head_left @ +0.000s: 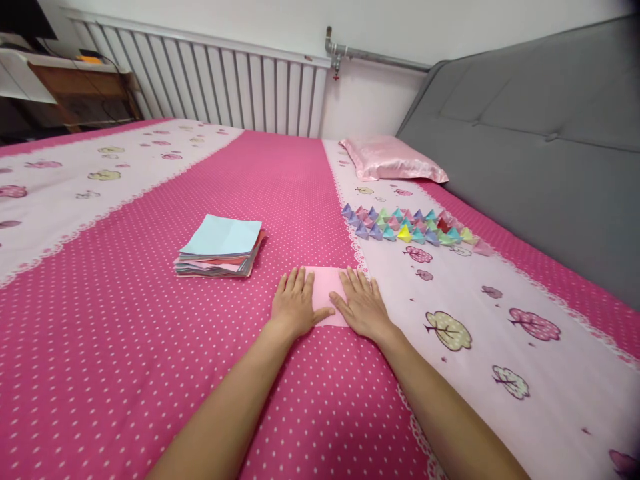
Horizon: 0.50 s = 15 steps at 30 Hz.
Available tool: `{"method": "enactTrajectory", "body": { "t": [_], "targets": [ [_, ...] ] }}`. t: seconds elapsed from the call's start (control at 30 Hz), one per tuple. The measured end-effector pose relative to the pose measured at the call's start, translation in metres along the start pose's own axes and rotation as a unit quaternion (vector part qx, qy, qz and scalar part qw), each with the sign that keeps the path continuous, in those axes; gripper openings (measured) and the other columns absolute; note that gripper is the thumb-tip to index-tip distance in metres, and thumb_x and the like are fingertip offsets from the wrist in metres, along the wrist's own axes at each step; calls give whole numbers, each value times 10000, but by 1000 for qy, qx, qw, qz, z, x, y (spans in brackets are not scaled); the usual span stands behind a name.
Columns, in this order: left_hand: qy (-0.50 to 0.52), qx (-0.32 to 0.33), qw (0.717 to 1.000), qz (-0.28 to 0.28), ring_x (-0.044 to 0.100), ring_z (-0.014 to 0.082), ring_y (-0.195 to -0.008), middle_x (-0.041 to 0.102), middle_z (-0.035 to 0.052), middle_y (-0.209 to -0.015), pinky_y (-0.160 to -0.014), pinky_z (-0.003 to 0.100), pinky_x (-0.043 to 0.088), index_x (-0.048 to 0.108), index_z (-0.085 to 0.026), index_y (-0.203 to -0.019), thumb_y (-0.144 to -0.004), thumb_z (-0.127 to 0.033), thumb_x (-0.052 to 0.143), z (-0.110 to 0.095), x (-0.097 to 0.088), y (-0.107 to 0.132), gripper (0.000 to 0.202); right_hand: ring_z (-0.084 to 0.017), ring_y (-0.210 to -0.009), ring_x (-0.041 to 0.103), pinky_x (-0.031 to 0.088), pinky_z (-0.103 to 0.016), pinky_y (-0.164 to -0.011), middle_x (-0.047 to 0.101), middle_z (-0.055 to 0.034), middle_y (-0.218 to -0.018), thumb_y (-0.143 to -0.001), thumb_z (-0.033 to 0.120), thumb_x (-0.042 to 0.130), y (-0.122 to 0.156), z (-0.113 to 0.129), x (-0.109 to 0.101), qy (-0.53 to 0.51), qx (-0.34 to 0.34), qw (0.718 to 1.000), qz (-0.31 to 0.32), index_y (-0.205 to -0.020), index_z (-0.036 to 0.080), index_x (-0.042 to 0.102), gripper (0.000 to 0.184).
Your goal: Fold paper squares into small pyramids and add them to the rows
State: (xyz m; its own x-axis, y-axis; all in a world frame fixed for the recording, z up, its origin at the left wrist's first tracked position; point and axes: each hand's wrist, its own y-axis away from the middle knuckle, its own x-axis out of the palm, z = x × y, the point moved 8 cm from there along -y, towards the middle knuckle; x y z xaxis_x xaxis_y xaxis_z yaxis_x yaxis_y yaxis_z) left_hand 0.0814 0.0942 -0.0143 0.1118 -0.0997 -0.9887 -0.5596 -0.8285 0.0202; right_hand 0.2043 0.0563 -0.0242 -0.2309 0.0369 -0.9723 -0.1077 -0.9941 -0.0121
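A pale pink sheet of paper lies flat on the pink dotted bedspread. My left hand rests on its left side, fingers stretched out flat. On the sheet's right side lies my right hand, palm down and fingers also flat. The two thumbs nearly meet over the paper's lower middle. Both hands press on the sheet and hold nothing. A stack of coloured square papers, light blue on top, sits a little to the left and beyond my left hand.
Several small folded paper shapes in many colours lie in rows beyond my right hand. A pink satin pillow lies by the grey padded headboard. A white radiator lines the far wall.
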Motion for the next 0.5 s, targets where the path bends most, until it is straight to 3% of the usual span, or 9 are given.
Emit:
{"method": "enactTrajectory", "body": {
  "t": [0.23,0.5],
  "targets": [
    [-1,-11,999,46,109,349,-1355,140,193,-1470,-1077,469,103,197,-72,-1406,-583,-746,503,14,-6,3,1106,-343,-1358,55,20,-532,-1068,153,-107,-1493,-845,631,183,1,-18,-4,8,56,998,-12,-1422,155,199,749],
    [34,-12,995,88,63,359,-1357,80,196,-1477,-1086,452,111,171,-82,-1413,-441,-706,635,34,-12,6,1244,-358,-1337,159,123,-552,-1049,247,-105,-1468,-902,422,261,0,-29,-10,10,75,996,-48,-1391,168,300,553]
  ]
}}
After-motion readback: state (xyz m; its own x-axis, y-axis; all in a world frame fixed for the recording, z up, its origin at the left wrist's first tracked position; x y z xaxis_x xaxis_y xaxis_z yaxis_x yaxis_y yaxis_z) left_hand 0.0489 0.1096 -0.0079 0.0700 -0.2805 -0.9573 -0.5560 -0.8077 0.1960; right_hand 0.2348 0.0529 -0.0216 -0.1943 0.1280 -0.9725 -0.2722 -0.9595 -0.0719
